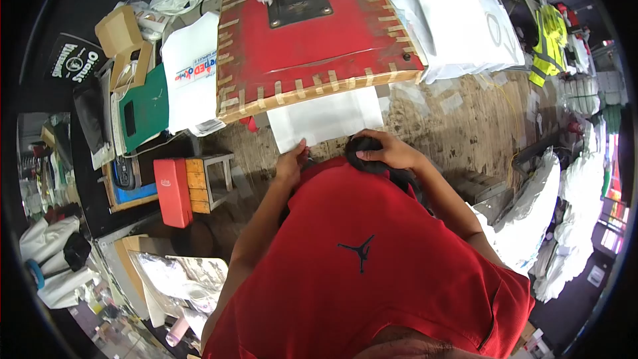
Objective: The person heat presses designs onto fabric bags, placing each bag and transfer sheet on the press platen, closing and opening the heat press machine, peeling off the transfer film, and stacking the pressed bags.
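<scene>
My left hand [292,163] pinches the near left corner of a white sheet [325,119], its thumb lying on top. The sheet's far part goes out of sight under the front edge of a red board [319,40] with tan tape strips along its rim. My right hand [393,151] is closed around a dark rounded object [362,153] near the sheet's right near corner. What kind of object it is, I cannot make out. A black metal bracket [299,5] is bolted onto the red board.
White plastic-wrapped stacks [465,20] lie right of the board. On the left are a white printed bag [193,73], a green panel [146,110], an open cardboard box [126,50] and a red box [173,193] beside a wooden stool [209,183]. White bundles [531,213] stand at right.
</scene>
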{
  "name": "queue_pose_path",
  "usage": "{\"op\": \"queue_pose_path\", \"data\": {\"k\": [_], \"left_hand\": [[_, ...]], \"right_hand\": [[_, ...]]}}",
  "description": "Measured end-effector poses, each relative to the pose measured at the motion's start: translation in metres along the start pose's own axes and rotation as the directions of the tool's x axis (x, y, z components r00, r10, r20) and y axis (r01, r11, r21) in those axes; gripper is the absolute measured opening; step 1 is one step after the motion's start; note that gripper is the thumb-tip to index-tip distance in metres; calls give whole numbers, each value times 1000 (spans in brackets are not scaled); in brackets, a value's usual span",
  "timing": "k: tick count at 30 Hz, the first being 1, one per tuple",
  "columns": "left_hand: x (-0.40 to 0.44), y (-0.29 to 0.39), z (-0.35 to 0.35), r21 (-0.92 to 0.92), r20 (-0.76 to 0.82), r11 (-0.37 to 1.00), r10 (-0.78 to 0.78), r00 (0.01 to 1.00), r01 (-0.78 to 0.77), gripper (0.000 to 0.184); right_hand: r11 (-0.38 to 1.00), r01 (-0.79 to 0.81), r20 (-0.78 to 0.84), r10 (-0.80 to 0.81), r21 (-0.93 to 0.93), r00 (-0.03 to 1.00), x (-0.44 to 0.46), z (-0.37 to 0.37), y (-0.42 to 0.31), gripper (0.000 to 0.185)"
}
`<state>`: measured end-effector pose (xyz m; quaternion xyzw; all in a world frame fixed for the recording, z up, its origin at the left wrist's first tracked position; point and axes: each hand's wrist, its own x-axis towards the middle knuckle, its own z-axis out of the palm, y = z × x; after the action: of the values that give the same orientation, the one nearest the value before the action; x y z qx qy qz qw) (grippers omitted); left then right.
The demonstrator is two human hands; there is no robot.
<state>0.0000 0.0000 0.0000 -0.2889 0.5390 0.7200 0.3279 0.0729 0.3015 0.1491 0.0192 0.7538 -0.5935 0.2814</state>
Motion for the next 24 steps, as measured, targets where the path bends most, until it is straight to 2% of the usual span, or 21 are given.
{"op": "queue_pose_path", "data": {"k": [2, 3, 5, 6, 7, 8, 9, 11, 12, 13, 14, 15, 16, 17, 18, 19, 20, 21, 22, 23, 24], "left_hand": [[2, -12, -6, 47, 73, 999, 7, 997, -11, 29], [2, -21, -1, 17, 79, 1000, 5, 997, -6, 29], [-12, -13, 7, 1, 18, 999, -40, 999, 40, 25], [-11, -11, 5, -18, 4, 999, -32, 999, 32, 25], [-12, -10, -1, -95, -52, 995, -27, 998, 22, 24], [-12, -8, -8, -169, -107, 986, -25, 994, 7, 23], [-12, -6, -12, -187, -118, 982, -20, 993, -3, 23], [-13, -9, -18, -125, -44, 987, 93, 995, -98, 22], [-14, -7, -20, -87, -58, 989, 113, 992, -118, 19], [-16, 1, -26, -105, -83, 986, 121, 989, -130, 19], [-19, 6, -28, -20, -86, 990, 136, 987, -138, 17], [-23, 11, -29, 61, -89, 987, 151, 984, -146, 15], [-35, 23, -24, 98, -113, 983, 167, 979, -156, 18], [-30, 18, -29, 141, -91, 969, 218, 972, -204, 22], [-21, 11, -40, 186, -84, 949, 275, 958, -256, 26], [-15, -4, -51, 376, -10, 855, 388, 922, -356, 39], [13, -32, -79, 498, 164, 644, 588, 792, -581, 38], [-16, 2, -63, 887, 112, 332, 520, 847, -321, 41], [8, -23, -75, 580, 20, 678, 543, 840, -452, 47], [2, -19, -65, 645, -108, 697, 489, 866, -313, 51], [7, -27, -67, 751, 75, 386, 756, 650, -535, 48]], "right_hand": [[991, 99, -71, -93, 88, 993, 5, 1, -7, 45], [994, 84, -58, -81, 63, 995, 10, 4, -4, 45], [917, 296, -273, -367, -269, 889, 25, 9, -2, 48], [898, 255, -317, -374, -359, 871, 35, 9, -6, 55], [834, 248, -368, -458, -493, 809, 49, 9, 2, 57], [722, 236, -407, -593, -650, 695, 65, 7, 10, 56], [704, 212, -406, -599, -678, 690, 74, -3, 4, 54], [642, -3, -437, -517, -766, 736, 105, -28, 45, 46], [631, 15, -410, -521, -776, 749, 123, -41, 54, 46], [423, -137, -399, -629, -896, 668, 146, -51, 57, 44], [193, -305, -344, -729, -933, 592, 161, -53, 56, 43], [174, -273, -309, -735, -946, 603, 171, -50, 45, 43], [-44, -299, -90, -904, -953, 419, 180, -43, 23, 42], [-232, -363, 166, -965, -902, 204, 190, -34, 0, 42], [-165, -386, 166, -986, -908, 32, 194, -6, -48, 41], [15, -65, -26, -983, -998, 180, 211, 8, -39, 40], [219, 276, -111, -927, -936, 359, 253, 21, -14, 39], [300, 261, -174, -894, -918, 414, 317, 26, 45, 36], [167, 21, -118, -777, -986, 619, 377, 18, 111, 34], [208, 71, -96, -694, -975, 713, 370, 36, 69, 37], [296, 123, -100, -637, -947, 765, 356, 51, 26, 40]]}}
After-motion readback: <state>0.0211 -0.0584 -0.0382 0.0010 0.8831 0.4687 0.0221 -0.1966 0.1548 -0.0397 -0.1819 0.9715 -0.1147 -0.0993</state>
